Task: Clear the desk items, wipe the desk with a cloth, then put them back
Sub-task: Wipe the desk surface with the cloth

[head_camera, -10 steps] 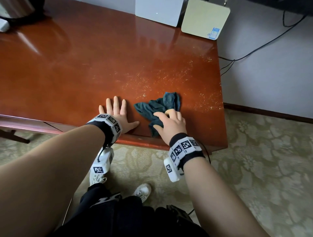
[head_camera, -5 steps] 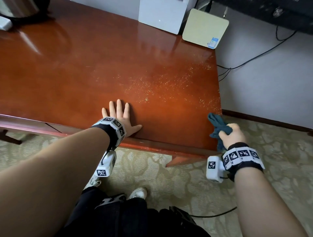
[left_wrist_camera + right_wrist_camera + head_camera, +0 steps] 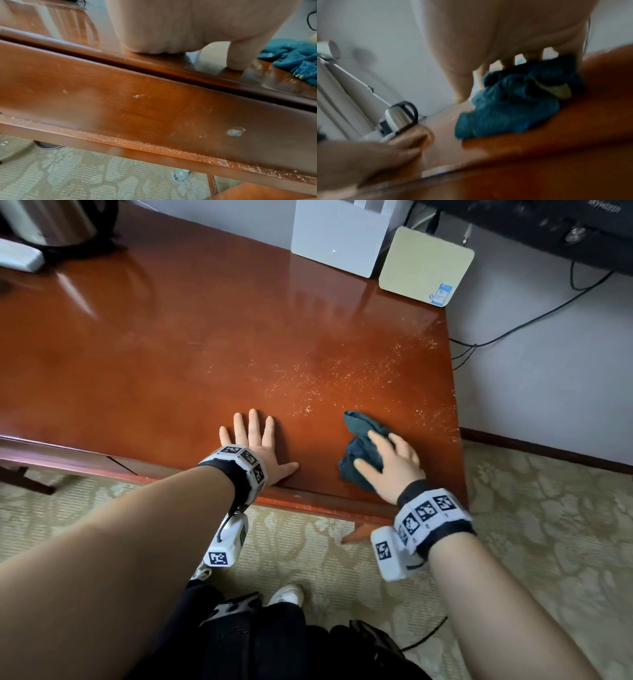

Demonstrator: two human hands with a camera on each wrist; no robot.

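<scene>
A dark teal cloth lies crumpled on the glossy red-brown desk, near its front right corner. My right hand lies on top of the cloth, fingers spread and pressing it down. The right wrist view is blurred and shows the cloth under those fingers. My left hand rests flat on the desk near the front edge, left of the cloth, holding nothing. In the left wrist view the palm and thumb lie on the wood, with the cloth a short way to the right.
Pale dust specks are scattered over the desk's right half. A white box and a yellowish box stand at the back edge. A steel kettle and a white object are at the far left. Cables hang by the wall.
The right hand swept the cloth off the desk's right edge, held it in the air, and now has it back on the desk. The left hand has stayed flat in place.
</scene>
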